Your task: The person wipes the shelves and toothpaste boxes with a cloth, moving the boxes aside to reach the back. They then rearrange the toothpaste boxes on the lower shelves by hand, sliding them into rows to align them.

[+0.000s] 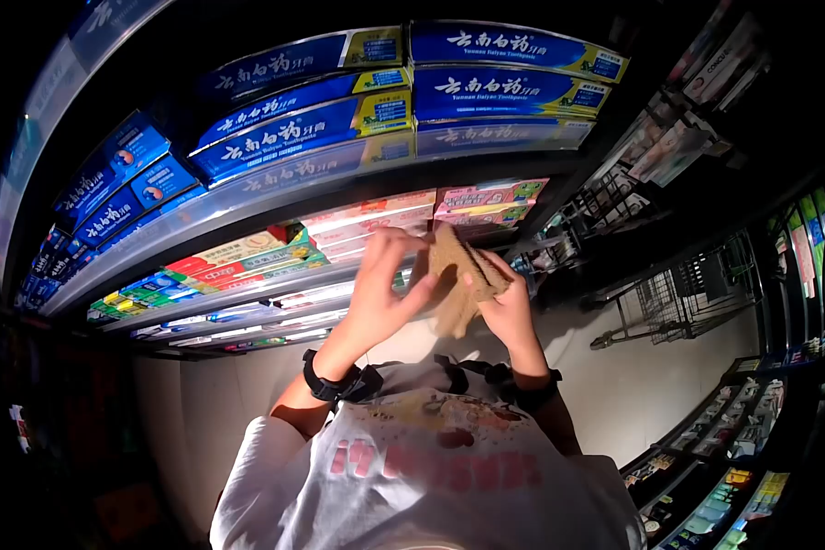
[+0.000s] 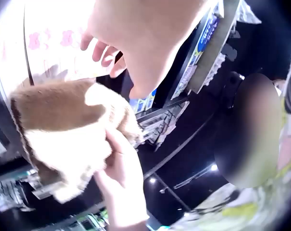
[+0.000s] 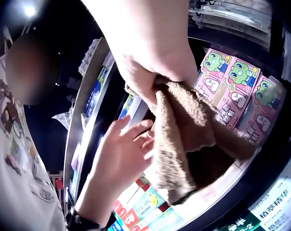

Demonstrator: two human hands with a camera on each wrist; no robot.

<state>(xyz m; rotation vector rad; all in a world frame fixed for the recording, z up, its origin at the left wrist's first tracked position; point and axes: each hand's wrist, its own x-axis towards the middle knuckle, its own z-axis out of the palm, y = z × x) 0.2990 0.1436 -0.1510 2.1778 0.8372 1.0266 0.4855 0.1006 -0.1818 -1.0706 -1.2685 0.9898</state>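
Shirt point(image 1: 412, 467): white, printed, lower centre of the frame.
Left hand point(image 1: 383, 289): centre, fingers spread and loosely bent, nothing gripped; just beside the brown cloth point(image 1: 450, 257), contact cannot be told.
Right hand point(image 1: 511, 307): right of centre, pinching the brown cloth.
Cloth position: centre, folded, fuzzy.
Blue toothpaste boxes point(image 1: 500, 90): upper centre, stacked.
Pink boxes point(image 1: 490, 195): shelf below.
Shopping cart point(image 1: 683, 295): 1, right side.

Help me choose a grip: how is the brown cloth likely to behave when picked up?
The brown cloth is probably floppy: it hangs in soft folds from the right hand. Its fuzzy, towel-like surface should make it grippy rather than slippery. With no rigid part showing, it seems unlikely to break.
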